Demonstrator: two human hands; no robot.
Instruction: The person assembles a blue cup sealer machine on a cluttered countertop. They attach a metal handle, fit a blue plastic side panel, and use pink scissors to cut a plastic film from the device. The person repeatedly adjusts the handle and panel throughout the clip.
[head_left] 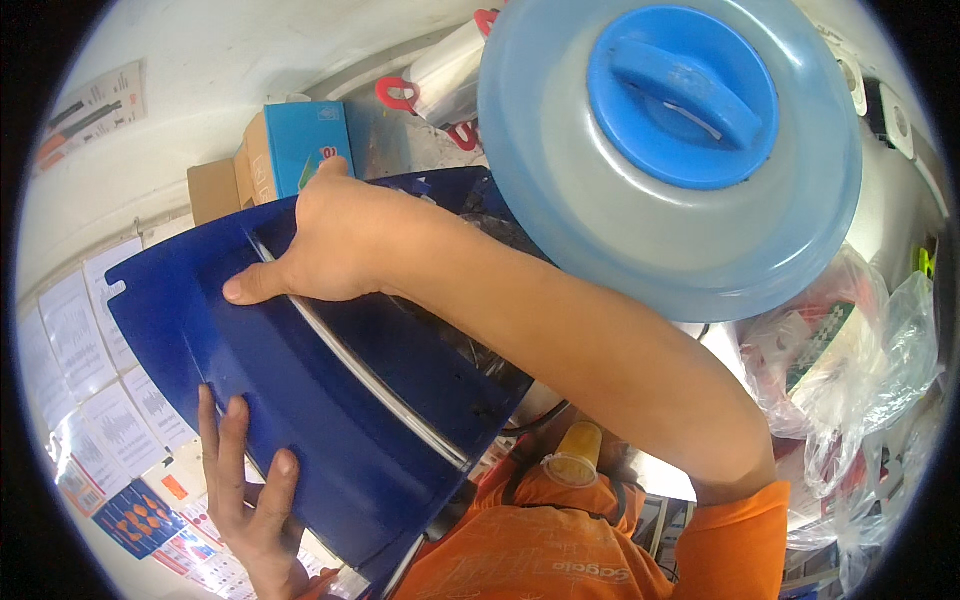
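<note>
A large dark-blue curved panel [270,370] with a silver strip [370,380] along it stands tilted in front of me. My right hand [335,235] reaches across to its far edge, with the thumb on the blue face and the other fingers over the edge, mostly hidden. Low on the panel's left side is my left hand [255,505]; its fingers are spread and stretched out, fingertips at the blue surface. My right forearm covers part of the dark opening behind the panel, where thin clear plastic shows.
A translucent blue round container [560,200] with a bright blue handled cap [685,95] looms at upper right. Beyond the panel stands a blue-and-brown carton [305,145]. Clear plastic bags [850,370] hang at right. A cup of yellow drink [574,455] is near my orange shirt. Papers [85,350] cover the left wall.
</note>
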